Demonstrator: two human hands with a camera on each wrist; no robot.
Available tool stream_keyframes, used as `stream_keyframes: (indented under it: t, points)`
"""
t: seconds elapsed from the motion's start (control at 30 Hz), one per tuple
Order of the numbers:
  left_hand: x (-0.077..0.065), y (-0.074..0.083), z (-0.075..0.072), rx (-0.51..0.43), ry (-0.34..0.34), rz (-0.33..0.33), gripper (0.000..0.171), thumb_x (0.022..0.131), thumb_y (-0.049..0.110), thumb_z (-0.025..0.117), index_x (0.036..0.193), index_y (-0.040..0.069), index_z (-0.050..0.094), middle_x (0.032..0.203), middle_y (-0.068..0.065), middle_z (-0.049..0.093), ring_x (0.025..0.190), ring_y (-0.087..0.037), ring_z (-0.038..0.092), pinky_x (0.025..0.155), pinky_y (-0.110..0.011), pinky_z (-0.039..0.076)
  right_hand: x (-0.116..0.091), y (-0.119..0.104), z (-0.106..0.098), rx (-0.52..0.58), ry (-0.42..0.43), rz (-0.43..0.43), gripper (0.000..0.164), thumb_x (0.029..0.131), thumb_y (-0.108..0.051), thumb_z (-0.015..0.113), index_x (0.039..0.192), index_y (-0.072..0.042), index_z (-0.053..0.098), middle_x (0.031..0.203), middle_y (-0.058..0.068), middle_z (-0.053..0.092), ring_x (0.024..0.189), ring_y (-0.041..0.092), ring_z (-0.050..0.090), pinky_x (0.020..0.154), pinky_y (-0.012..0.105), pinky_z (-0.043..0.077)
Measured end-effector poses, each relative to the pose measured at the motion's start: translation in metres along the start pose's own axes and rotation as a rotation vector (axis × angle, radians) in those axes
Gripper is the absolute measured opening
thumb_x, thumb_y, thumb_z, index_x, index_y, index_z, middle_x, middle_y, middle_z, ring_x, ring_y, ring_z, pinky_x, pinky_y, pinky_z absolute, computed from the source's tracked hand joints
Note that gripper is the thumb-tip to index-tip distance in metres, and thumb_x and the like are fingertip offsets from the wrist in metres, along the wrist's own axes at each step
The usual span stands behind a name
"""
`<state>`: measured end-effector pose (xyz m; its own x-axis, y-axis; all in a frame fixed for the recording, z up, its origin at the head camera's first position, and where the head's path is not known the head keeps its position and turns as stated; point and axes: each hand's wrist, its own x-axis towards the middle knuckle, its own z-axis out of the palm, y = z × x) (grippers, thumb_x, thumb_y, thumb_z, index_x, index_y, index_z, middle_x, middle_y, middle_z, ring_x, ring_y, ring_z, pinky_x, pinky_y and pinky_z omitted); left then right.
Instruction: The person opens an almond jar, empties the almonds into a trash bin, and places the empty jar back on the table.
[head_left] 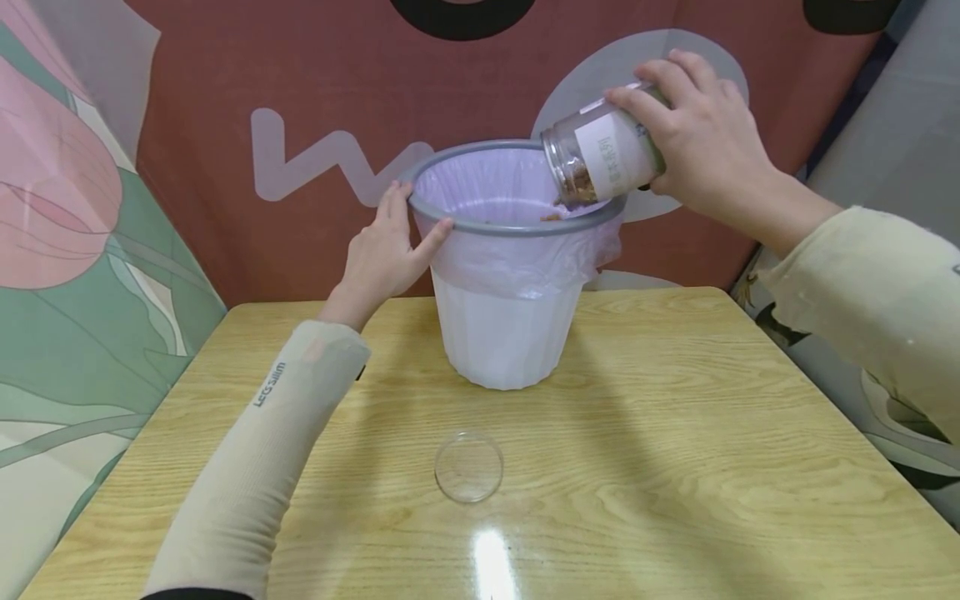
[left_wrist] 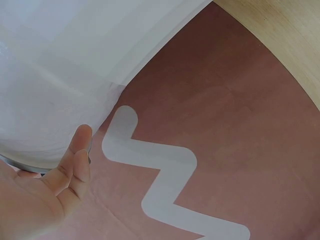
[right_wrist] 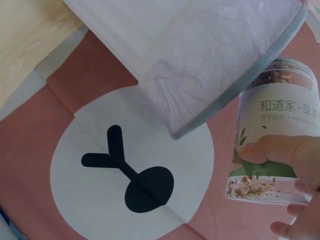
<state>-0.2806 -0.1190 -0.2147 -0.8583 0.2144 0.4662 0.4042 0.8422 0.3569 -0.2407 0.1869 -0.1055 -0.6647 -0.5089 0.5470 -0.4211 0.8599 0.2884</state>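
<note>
My right hand (head_left: 708,133) grips a clear jar (head_left: 600,154) with a white and green label around its base end. Tilted mouth-down to the left, the jar overhangs the right rim of a white trash bin (head_left: 510,333) lined with a thin pale purple bag (head_left: 517,267). Brown dried bits (head_left: 551,217) show just below the jar's mouth. More dried bits (right_wrist: 255,187) lie at the jar's base in the right wrist view. With thumb and fingers on the left side of the bin's grey rim (head_left: 517,227), my left hand (head_left: 386,254) holds the bin.
The bin stands toward the back of a wood-grain table (head_left: 675,467). A clear round lid (head_left: 468,468) lies flat in front of it. Behind the table hangs a red-brown printed cloth (head_left: 315,75), with a flower-patterned cloth (head_left: 60,192) at the left.
</note>
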Motion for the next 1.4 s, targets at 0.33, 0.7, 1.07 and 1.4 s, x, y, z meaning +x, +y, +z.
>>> stream_keyframes:
  t: [0.33,0.7,1.07,1.4]
  points:
    - [-0.0004,0.0010,0.0001,0.002,0.004,0.004,0.085,0.084,0.065,0.030,0.142,0.004,0.016,0.146,-0.015,0.013,0.057,-0.028,0.053,0.046,-0.035,0.037,0.0001,0.0003,0.0008,-0.017,0.024,-0.015,0.084,0.063,0.003,0.077,0.133,-0.012,0.035,0.136,0.020,0.026,0.129,0.036,0.013,0.094,0.059,0.022]
    - [-0.0013,0.0018,-0.0003,-0.001,0.011,0.003,0.084,0.084,0.064,0.031,0.141,0.004,0.017,0.146,-0.015,0.014,0.061,-0.030,0.054,0.048,-0.035,0.038,-0.0007,0.0005,0.0018,-0.027,0.049,-0.030,0.083,0.063,0.004,0.077,0.133,-0.013,0.036,0.136,0.020,0.027,0.129,0.036,0.013,0.095,0.059,0.021]
    - [-0.0011,0.0018,-0.0004,-0.004,0.006,0.001,0.085,0.084,0.065,0.030,0.141,0.004,0.016,0.146,-0.015,0.013,0.065,-0.031,0.055,0.049,-0.036,0.039,-0.0003,0.0024,0.0015,-0.048,0.080,-0.056,0.082,0.062,0.007,0.076,0.132,-0.014,0.037,0.135,0.020,0.028,0.129,0.035,0.014,0.096,0.057,0.020]
    - [0.0000,-0.0001,0.0003,0.000,0.009,0.008,0.085,0.084,0.065,0.030,0.141,0.004,0.015,0.146,-0.015,0.012,0.056,-0.028,0.052,0.046,-0.035,0.037,0.0024,0.0025,0.0032,-0.077,0.113,-0.117,0.077,0.064,0.009,0.073,0.130,-0.014,0.039,0.135,0.020,0.029,0.130,0.035,0.015,0.098,0.054,0.018]
